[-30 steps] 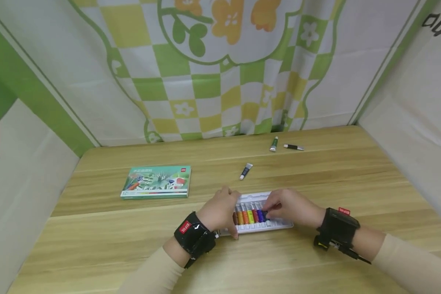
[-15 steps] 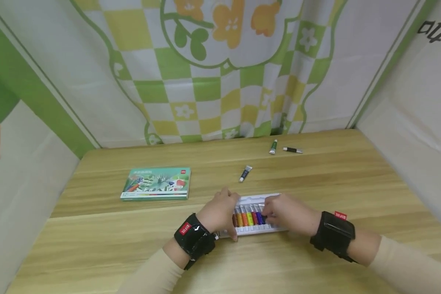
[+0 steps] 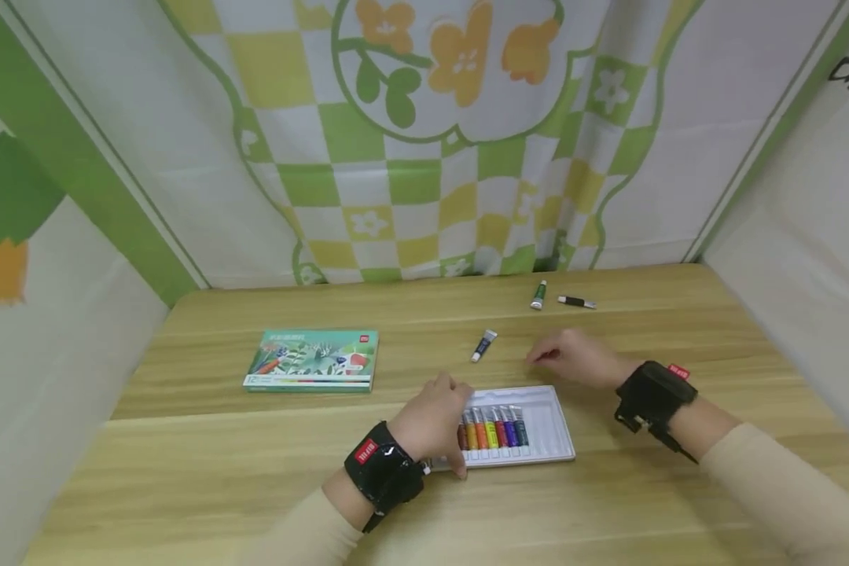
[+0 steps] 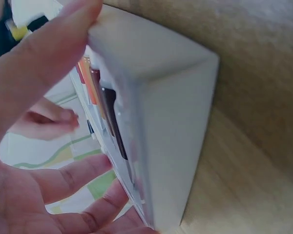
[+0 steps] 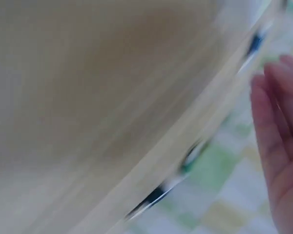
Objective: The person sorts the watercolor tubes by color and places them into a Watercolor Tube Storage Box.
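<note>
A white plastic tray (image 3: 553,428) lies on the table, holding a row of colored paint tubes (image 3: 491,432), with bare slots at its right end. My left hand (image 3: 431,420) grips the tray's left end, thumb on the near edge and fingers along the far edge. The left wrist view shows the thumb over the tray's wall (image 4: 176,102). Above and right of the tray, my right hand (image 3: 583,358) is in the air with nothing in its loosely bent fingers. Nearest to it lies a dark blue paint tube (image 3: 484,346).
A green paint tube (image 3: 539,295) and a black paint tube (image 3: 576,302) lie at the table's back edge, by the checkered curtain (image 3: 417,189). To the left is a teal illustrated paint box (image 3: 314,360). White cloth walls flank the table.
My right hand has left the dark tube at the row's right end and moved up and right, off the tray. That tube now lies in the row. My left hand keeps its grip.
</note>
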The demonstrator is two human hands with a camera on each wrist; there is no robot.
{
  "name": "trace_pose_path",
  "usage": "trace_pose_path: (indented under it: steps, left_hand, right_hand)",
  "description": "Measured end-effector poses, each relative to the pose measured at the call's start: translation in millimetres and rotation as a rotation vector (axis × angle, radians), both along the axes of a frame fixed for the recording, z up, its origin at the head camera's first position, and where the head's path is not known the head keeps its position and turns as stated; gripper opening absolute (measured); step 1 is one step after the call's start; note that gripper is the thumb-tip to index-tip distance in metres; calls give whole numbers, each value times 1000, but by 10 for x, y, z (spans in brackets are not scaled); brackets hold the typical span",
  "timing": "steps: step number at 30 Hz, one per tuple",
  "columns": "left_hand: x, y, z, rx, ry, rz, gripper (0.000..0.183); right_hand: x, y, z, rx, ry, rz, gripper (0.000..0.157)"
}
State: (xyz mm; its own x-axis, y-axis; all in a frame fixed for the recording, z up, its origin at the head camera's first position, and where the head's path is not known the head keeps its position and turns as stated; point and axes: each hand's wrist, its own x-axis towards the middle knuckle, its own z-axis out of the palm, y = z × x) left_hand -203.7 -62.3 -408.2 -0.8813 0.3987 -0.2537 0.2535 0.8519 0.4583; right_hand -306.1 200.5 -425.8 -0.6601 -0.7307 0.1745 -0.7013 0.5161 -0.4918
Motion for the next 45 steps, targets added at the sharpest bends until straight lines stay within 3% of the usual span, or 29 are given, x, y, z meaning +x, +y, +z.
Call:
trace_pose_path:
  steps: [3,7,12,15,18,22,26,34,39,43,45]
  left_hand:
    - [20,61,-21,3,-1,-11,101]
    - [71,104,-44,-9,-16,-20,104]
    - [80,136,-42,-6,-5,-27,105]
    - [81,171,-46,0,4,-39,104]
    - [91,211,-57,6,2,-48,104]
    - [96,238,-66,-2,4,-59,103]
    - [86,214,-63,-4,9,-57,104]
    - [61,118,-42,2,9,-30,106]
    - [51,73,-13,5,3,-23,105]
    - [29,19,18,0,16,-24,104]
    - [8,-9,39,-2,23,-21,103]
  right_hand:
    - [-273,182,-54,31,104,-124,13]
    - [-534,279,-110,95,139,-235,12]
    - [-799,269,-61,149,154,-254,24]
    - [-901,262,-28,239,160,-259,28]
    - [-950,274,-53,343,185,-236,21]
    - [-953,263,-111,384,233,-204,12]
    - [-866,148,-107,369,264,-195,9]
    - [-476,-117,-151,230,261,-62,15]
    - [-190,-117,-140,191,223,-110,20]
    - [28,-112,-50,53,70,-237,32]
    - [141,-129,-2,-65,-67,-279,38]
